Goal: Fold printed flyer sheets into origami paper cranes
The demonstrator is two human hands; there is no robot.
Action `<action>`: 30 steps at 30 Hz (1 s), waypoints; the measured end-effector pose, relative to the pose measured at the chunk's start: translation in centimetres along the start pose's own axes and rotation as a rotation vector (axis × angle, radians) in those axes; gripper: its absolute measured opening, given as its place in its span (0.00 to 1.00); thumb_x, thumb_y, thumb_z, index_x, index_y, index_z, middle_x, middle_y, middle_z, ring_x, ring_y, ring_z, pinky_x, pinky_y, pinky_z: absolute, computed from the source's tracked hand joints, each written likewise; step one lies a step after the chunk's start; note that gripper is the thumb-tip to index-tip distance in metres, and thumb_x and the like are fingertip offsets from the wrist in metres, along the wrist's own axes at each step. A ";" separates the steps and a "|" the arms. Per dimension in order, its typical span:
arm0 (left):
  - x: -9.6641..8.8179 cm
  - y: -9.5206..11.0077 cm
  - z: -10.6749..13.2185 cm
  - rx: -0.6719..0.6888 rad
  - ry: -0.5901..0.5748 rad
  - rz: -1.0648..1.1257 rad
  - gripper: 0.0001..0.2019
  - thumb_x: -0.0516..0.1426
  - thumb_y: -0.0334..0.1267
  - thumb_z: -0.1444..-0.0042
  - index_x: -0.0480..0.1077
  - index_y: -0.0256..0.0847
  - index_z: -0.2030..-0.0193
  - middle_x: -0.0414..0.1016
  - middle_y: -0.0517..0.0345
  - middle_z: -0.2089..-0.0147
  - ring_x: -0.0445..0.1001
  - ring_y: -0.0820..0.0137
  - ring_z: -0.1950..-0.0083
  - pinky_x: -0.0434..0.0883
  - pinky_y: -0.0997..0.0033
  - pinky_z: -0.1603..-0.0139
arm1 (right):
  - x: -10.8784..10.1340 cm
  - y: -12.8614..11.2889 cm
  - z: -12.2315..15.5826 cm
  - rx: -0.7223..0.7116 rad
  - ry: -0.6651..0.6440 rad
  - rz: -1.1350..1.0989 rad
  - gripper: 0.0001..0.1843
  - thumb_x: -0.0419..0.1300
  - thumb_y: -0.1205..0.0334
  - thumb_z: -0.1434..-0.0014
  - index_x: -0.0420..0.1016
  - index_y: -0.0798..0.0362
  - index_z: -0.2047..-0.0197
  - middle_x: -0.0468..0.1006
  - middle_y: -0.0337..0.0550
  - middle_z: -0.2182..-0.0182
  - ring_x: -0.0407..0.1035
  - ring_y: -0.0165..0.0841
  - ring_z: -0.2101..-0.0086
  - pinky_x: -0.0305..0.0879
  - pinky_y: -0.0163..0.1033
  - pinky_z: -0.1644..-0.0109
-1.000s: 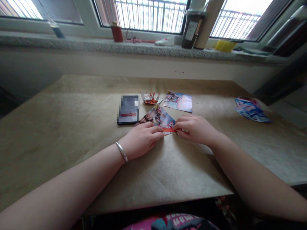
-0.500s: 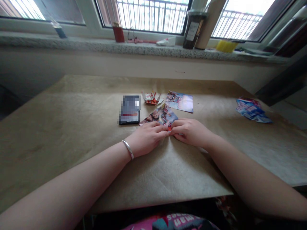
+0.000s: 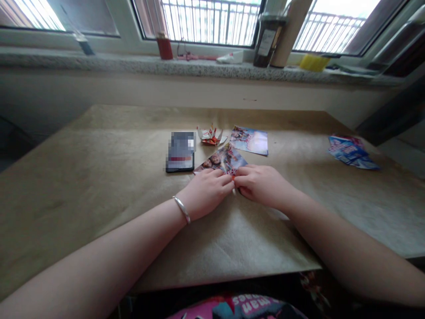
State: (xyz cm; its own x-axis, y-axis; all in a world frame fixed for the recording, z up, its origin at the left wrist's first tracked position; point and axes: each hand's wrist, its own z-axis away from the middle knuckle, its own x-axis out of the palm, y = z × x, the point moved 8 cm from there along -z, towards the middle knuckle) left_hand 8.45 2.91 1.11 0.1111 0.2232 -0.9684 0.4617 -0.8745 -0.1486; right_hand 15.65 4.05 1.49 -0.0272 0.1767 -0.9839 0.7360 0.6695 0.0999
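A printed sheet of paper point(image 3: 226, 158), folded to a triangle with its peak pointing away from me, lies on the table. My left hand point(image 3: 210, 190), with a silver bangle at the wrist, presses on its near left edge with bent fingers. On the near right edge, my right hand point(image 3: 260, 184) pinches the paper, its fingertips meeting those of the left. The near edge is mostly hidden under my fingers; a small orange-red spot shows between them. Just beyond the sheet sit a folded paper crane point(image 3: 211, 136) and a flat square printed sheet point(image 3: 249, 140).
A phone point(image 3: 181, 153), partly pixelated, lies left of the paper. Several blue and pink packets point(image 3: 352, 153) rest at the right of the brown-covered table point(image 3: 126, 177). On the windowsill point(image 3: 126, 62) stand a red container point(image 3: 164, 46), a dark jar point(image 3: 265, 42) and a yellow item point(image 3: 313, 63).
Both hands stay on the folded paper. The fingers of my right hand have curled in closer to the left fingertips, and the left wrist has shifted slightly to the right.
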 end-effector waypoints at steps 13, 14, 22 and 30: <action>-0.7 -0.6 0.7 0.014 -0.041 -0.008 0.05 0.51 0.31 0.40 0.69 0.39 0.61 0.73 0.56 0.62 0.71 0.65 0.59 0.67 0.64 0.56 | -0.2 0.4 0.3 0.030 -0.016 -0.005 0.10 0.53 0.66 0.42 0.75 0.48 0.61 0.77 0.40 0.64 0.68 0.32 0.66 0.54 0.36 0.68; -0.7 -0.6 0.7 0.011 -0.047 -0.010 0.05 0.51 0.31 0.40 0.69 0.38 0.62 0.73 0.55 0.63 0.71 0.65 0.59 0.67 0.64 0.56 | -0.1 0.4 0.3 0.032 -0.022 -0.005 0.10 0.53 0.65 0.42 0.75 0.48 0.62 0.77 0.40 0.64 0.68 0.32 0.66 0.54 0.36 0.68; -0.4 -0.7 1.1 0.018 -0.045 -0.002 0.06 0.51 0.30 0.40 0.70 0.37 0.60 0.73 0.52 0.59 0.71 0.65 0.57 0.69 0.63 0.53 | 0.1 0.6 0.3 0.048 -0.046 -0.001 0.11 0.52 0.65 0.41 0.75 0.47 0.60 0.76 0.40 0.63 0.68 0.32 0.64 0.54 0.36 0.68; -0.4 -1.2 1.4 0.028 -0.078 0.031 0.08 0.51 0.29 0.41 0.72 0.37 0.60 0.75 0.52 0.58 0.72 0.67 0.57 0.70 0.64 0.53 | 0.2 0.8 0.5 0.039 -0.047 -0.008 0.11 0.52 0.64 0.41 0.75 0.47 0.60 0.76 0.40 0.63 0.68 0.32 0.65 0.54 0.36 0.68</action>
State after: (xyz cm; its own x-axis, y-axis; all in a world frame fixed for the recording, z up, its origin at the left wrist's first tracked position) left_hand 6.55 3.28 1.41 0.0551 0.1625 -0.9852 0.4346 -0.8922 -0.1229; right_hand 16.57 4.21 1.26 -0.0021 0.1371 -0.9906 0.7617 0.6421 0.0872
